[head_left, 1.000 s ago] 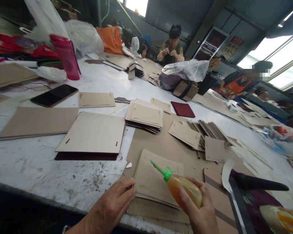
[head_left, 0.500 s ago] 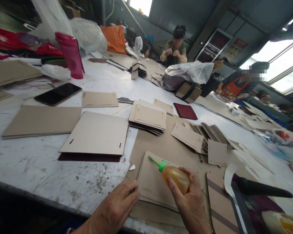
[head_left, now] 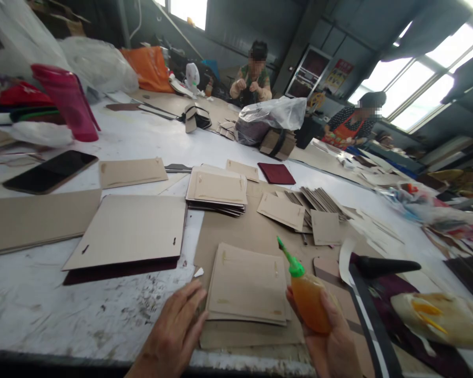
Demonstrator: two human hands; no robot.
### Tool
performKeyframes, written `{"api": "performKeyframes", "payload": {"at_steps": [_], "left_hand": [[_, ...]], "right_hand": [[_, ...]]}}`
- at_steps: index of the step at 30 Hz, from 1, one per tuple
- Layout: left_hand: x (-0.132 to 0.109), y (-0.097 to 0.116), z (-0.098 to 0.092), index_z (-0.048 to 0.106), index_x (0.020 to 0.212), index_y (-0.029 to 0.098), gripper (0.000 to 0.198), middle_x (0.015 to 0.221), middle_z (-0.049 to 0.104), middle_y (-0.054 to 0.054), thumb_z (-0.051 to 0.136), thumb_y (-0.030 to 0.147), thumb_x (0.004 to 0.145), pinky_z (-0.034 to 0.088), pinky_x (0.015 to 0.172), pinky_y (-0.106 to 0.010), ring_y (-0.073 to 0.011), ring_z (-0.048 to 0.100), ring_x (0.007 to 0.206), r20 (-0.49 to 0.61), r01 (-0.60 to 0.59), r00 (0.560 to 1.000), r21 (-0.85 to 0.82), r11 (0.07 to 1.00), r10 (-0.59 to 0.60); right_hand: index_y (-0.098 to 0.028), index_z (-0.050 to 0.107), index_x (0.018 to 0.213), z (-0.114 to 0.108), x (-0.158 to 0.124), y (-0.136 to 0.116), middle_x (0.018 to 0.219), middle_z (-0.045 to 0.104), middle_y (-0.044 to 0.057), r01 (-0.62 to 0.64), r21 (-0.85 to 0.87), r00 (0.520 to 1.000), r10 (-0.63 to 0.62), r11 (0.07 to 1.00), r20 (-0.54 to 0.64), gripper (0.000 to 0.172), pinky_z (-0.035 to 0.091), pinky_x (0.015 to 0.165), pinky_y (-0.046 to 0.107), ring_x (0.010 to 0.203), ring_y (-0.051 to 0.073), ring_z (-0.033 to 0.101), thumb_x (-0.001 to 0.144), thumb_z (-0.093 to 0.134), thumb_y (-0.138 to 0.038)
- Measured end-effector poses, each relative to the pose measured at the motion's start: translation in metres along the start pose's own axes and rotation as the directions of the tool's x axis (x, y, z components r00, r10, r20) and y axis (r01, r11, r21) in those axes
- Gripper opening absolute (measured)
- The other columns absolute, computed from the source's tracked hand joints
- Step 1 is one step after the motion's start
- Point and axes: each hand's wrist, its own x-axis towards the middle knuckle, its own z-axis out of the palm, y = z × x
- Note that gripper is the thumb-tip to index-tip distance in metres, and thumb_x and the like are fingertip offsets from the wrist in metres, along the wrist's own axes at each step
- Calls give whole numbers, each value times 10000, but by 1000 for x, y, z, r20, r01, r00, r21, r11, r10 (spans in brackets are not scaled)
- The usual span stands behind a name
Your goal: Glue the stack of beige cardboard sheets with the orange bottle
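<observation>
Glue bottle (head_left: 309, 299) upright in right hand (head_left: 331, 341); left hand (head_left: 175, 331) flat, fingers spread, beside card stack (head_left: 246, 286).

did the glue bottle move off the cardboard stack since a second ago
Yes. The amber plastic glue bottle with green nozzle, held in the right hand, has moved right, off the top of the tan cardboard stack to beside its right edge.

A long white table (head_left: 102, 310), scuffed and stained at its near edge, is carrying loose card work. A phone (head_left: 50, 171), a pink bottle (head_left: 68, 102), flat boards (head_left: 131, 231) and a brown sheet (head_left: 256, 231) are lying directly on it, with card stacks (head_left: 247, 283) sitting on the sheet. Farther along, a dark red cover (head_left: 276, 173), a clear bag (head_left: 274, 113) and an orange bag (head_left: 150, 67) are resting on the tabletop.
</observation>
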Motion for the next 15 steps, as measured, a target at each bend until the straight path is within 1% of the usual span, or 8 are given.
{"api": "performKeyframes", "payload": {"at_steps": [3,5,8,10,12,15], "left_hand": [[0,2,3,542,1154,144,299,1157,584,-105,431,280,912,498,910,-319,-202,547,1099,6,-23,1000,74,997,22],[-1,3,5,540,1165,156,299,1153,594,-93,424,266,912,479,922,-318,-201,535,1116,9,-70,998,108,992,70],[-3,4,8,546,1154,150,295,1133,604,-91,414,259,914,459,922,-310,-198,534,1107,8,-114,993,164,980,115],[-4,4,9,552,1144,127,298,1130,599,-105,410,257,916,443,928,-312,-203,534,1098,17,-132,991,197,971,131],[-7,4,11,552,1146,107,304,1131,594,-118,413,247,914,422,945,-321,-211,527,1104,29,-146,989,217,965,144],[-10,6,13,549,1154,97,306,1129,596,-123,410,221,911,408,954,-327,-214,520,1113,33,-141,990,236,961,137]], "right_hand": [[-209,545,1009,-21,2,10,1028,625,33,52,-1,996,-52,999,-78,407,531,801,423,888,233,631,707,671,-453],[-216,521,1035,-26,3,21,1023,628,27,70,-27,992,-73,997,-102,423,529,806,417,884,229,637,720,663,-460],[-241,499,1057,-26,3,33,981,622,-5,97,-48,990,-102,994,-102,466,539,733,316,892,200,627,689,706,-437],[-238,504,1045,-24,2,38,939,619,-9,106,-41,989,-109,994,-95,486,533,673,260,887,186,616,661,732,-427],[-226,514,1032,-22,1,39,928,618,3,108,-32,988,-111,994,-109,494,531,646,246,860,178,612,644,741,-433],[-226,532,1020,-18,-2,40,950,610,7,114,-19,979,-115,993,-167,509,529,620,221,812,154,609,617,752,-447]]}}
